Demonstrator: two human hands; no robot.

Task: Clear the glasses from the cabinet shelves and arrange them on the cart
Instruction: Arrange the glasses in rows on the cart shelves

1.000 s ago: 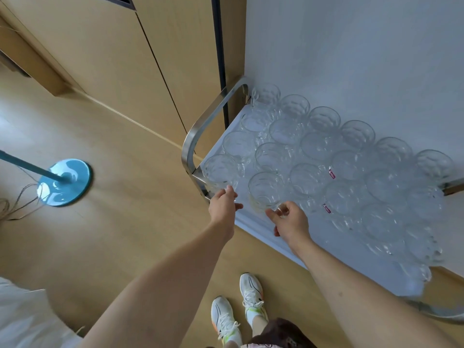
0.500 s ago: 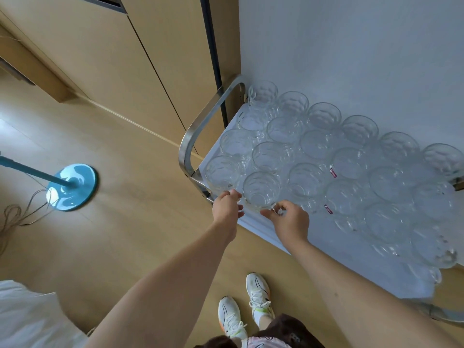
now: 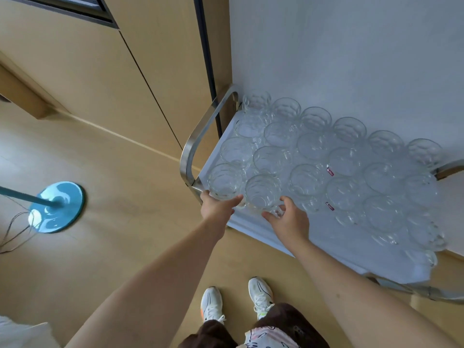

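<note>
Several clear dimpled glasses [image 3: 311, 146] stand in tight rows on the white top of the cart [image 3: 313, 249]. My left hand [image 3: 217, 209] is at the cart's front left corner, fingers and thumb round the base of the corner glass [image 3: 224, 180]. My right hand [image 3: 288, 221] curls thumb and fingers round the base of the neighbouring front-row glass [image 3: 263, 193]. Both glasses stand upright on the cart, touching the glasses behind them.
The cart's steel handle [image 3: 200, 136] arches over its left end, against wooden cabinet doors [image 3: 155, 71]. A white wall runs behind the cart. A blue round stand base [image 3: 56, 207] with cables sits on the wooden floor at left. My feet [image 3: 236, 300] are just below the cart's front edge.
Both hands have stayed at the two front-left glasses. The right hand has shifted slightly forward and spread its fingers wider round its glass. The view has tilted a little.
</note>
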